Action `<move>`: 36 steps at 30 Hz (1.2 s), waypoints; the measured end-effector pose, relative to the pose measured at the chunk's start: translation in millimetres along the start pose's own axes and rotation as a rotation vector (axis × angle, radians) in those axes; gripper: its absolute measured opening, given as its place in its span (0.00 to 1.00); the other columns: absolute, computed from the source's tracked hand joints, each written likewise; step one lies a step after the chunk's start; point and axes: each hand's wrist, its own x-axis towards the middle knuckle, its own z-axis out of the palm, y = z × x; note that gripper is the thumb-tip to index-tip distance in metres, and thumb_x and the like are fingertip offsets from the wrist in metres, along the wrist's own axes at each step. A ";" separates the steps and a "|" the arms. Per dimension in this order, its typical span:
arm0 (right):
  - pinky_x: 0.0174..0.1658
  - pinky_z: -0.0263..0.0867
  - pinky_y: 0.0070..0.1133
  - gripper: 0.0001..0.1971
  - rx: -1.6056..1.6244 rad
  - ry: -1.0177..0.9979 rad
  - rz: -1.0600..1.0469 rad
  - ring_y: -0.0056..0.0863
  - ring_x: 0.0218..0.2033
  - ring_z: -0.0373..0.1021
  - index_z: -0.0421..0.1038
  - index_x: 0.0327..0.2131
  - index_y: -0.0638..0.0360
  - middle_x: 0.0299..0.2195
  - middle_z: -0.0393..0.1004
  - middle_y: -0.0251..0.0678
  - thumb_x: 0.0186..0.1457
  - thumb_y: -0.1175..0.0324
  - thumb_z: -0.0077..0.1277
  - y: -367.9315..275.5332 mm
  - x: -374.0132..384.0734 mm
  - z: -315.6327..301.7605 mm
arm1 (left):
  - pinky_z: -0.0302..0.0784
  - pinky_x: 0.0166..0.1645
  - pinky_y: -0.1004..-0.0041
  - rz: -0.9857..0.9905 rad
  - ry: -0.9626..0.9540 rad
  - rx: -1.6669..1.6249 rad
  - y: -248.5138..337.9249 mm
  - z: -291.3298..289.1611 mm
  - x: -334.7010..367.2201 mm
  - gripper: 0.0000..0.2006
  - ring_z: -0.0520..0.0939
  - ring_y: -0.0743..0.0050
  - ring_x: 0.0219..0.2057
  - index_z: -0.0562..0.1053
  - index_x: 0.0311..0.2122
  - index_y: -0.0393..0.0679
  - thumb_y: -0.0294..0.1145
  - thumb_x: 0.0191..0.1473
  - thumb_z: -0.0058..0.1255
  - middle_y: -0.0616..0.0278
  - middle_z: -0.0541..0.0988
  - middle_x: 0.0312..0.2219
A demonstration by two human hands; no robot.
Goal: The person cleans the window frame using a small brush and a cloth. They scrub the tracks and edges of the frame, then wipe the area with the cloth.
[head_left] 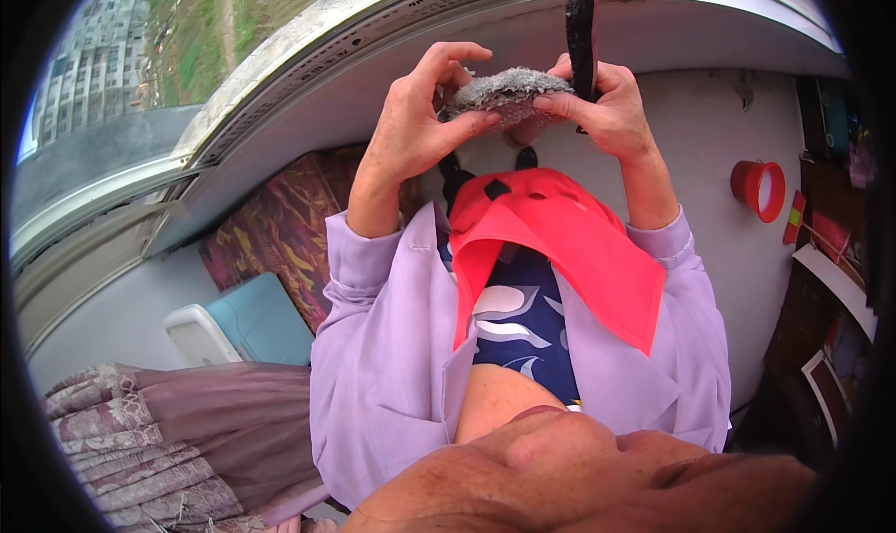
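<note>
- Left hand [415, 118]: pinching the left end of a grey shaggy pad [511, 87], thumb along its near edge; the index finger arches away from the pad, the other fingers partly hidden behind it.
- Right hand [611, 113]: pinching the pad's right end, thumb pressed on its near edge, fingers mostly hidden behind.
- Pad: held up between both hands, off any surface, just beside the window side.
- Black strip [581, 48]: upright at the right hand's fingers; cannot tell whether gripped.
- Wearer: mauve jacket [383, 346], sleeves to the wrists; red apron [569, 234] over a blue patterned top [523, 314].
- Ahead-left: long window frame [271, 90]; a tall building [103, 62] and green ground outside.
- Left: dark red patterned panel [280, 220], pale blue box [266, 314] with white edge, mauve curtain [187, 430] nearest the wearer.
- Right: red bucket [773, 192], well apart from the hands, near dark shelving at the rim.
</note>
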 end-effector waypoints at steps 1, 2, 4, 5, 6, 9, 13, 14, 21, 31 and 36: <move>0.27 0.66 0.13 0.07 -0.134 0.041 -0.068 0.14 0.25 0.71 0.76 0.34 0.67 0.25 0.77 0.31 0.51 0.75 0.62 0.5 -0.4 -3.8 | 0.73 0.32 0.79 -0.042 -0.047 0.056 -11.9 -2.1 -0.3 0.19 0.77 0.84 0.29 0.73 0.43 0.37 0.25 0.45 0.65 0.68 0.74 0.27; 0.27 0.65 0.13 0.07 -0.135 0.053 -0.058 0.14 0.25 0.71 0.76 0.33 0.67 0.24 0.77 0.30 0.51 0.75 0.62 -2.6 0.2 -3.7 | 0.72 0.32 0.79 -0.082 -0.093 0.110 -30.2 0.0 -2.3 0.17 0.77 0.84 0.28 0.73 0.41 0.36 0.25 0.44 0.65 0.68 0.74 0.26; 0.26 0.64 0.12 0.07 -0.117 0.106 -0.028 0.13 0.24 0.69 0.76 0.33 0.66 0.24 0.77 0.30 0.52 0.74 0.62 -7.8 0.1 -3.6 | 0.73 0.36 0.78 -0.120 -0.118 0.040 -48.0 3.4 -5.6 0.14 0.77 0.83 0.32 0.75 0.36 0.36 0.25 0.44 0.65 0.67 0.75 0.29; 0.26 0.63 0.12 0.07 -0.096 0.146 -0.008 0.12 0.23 0.69 0.77 0.33 0.66 0.24 0.77 0.30 0.52 0.73 0.62 -8.8 -0.6 -4.4 | 0.73 0.40 0.76 -0.114 -0.098 -0.084 -52.4 4.8 -5.7 0.11 0.78 0.81 0.35 0.76 0.33 0.36 0.26 0.43 0.64 0.66 0.77 0.31; 0.25 0.63 0.12 0.07 -0.074 0.186 0.011 0.12 0.23 0.68 0.77 0.33 0.65 0.24 0.77 0.30 0.52 0.73 0.62 -9.5 -1.1 -5.7 | 0.73 0.41 0.75 -0.070 -0.050 -0.254 -56.2 7.2 -5.5 0.11 0.77 0.79 0.36 0.76 0.33 0.35 0.27 0.43 0.64 0.65 0.78 0.32; 0.23 0.60 0.12 0.07 -0.062 0.199 0.068 0.10 0.21 0.66 0.77 0.32 0.65 0.22 0.75 0.27 0.53 0.71 0.62 -5.9 -4.4 -14.3 | 0.73 0.46 0.75 -0.140 -0.027 -0.724 -54.4 7.1 -9.7 0.14 0.78 0.78 0.39 0.73 0.39 0.36 0.25 0.46 0.63 0.65 0.78 0.37; 0.20 0.53 0.12 0.08 -0.151 0.275 0.068 0.09 0.18 0.61 0.77 0.31 0.64 0.19 0.70 0.22 0.53 0.69 0.62 -2.4 -6.9 -12.5 | 0.75 0.44 0.75 -0.197 0.014 -0.972 -49.6 15.3 -11.6 0.19 0.79 0.77 0.37 0.68 0.46 0.37 0.24 0.50 0.59 0.62 0.78 0.37; 0.20 0.52 0.12 0.08 -0.183 0.289 0.055 0.08 0.18 0.60 0.77 0.32 0.63 0.19 0.70 0.22 0.53 0.69 0.62 2.3 -7.7 -14.6 | 0.76 0.44 0.76 -0.210 0.014 -0.986 -49.6 14.7 -11.4 0.18 0.79 0.77 0.37 0.69 0.46 0.37 0.24 0.50 0.59 0.62 0.78 0.37; 0.18 0.48 0.11 0.06 0.089 0.391 0.025 0.07 0.17 0.57 0.78 0.32 0.62 0.20 0.71 0.22 0.54 0.70 0.62 -0.8 -12.9 -10.8 | 0.71 0.51 0.76 -0.338 -0.219 -0.917 -53.0 13.8 -17.4 0.35 0.77 0.77 0.43 0.70 0.52 0.35 0.30 0.36 0.70 0.63 0.78 0.41; 0.18 0.48 0.11 0.05 0.115 0.509 -0.092 0.07 0.17 0.57 0.77 0.31 0.61 0.19 0.69 0.21 0.53 0.71 0.62 0.5 -15.5 -9.1 | 0.71 0.50 0.75 -0.221 -0.422 -0.886 -71.7 25.2 -35.9 0.25 0.77 0.77 0.39 0.76 0.45 0.34 0.28 0.37 0.69 0.65 0.81 0.36; 0.21 0.51 0.11 0.07 0.089 0.523 -0.031 0.08 0.19 0.57 0.77 0.32 0.62 0.21 0.68 0.20 0.55 0.69 0.61 12.9 -10.5 -19.1 | 0.64 0.61 0.68 -0.124 -0.136 -1.126 -71.9 36.5 -49.8 0.41 0.74 0.65 0.54 0.65 0.58 0.34 0.27 0.35 0.68 0.55 0.74 0.52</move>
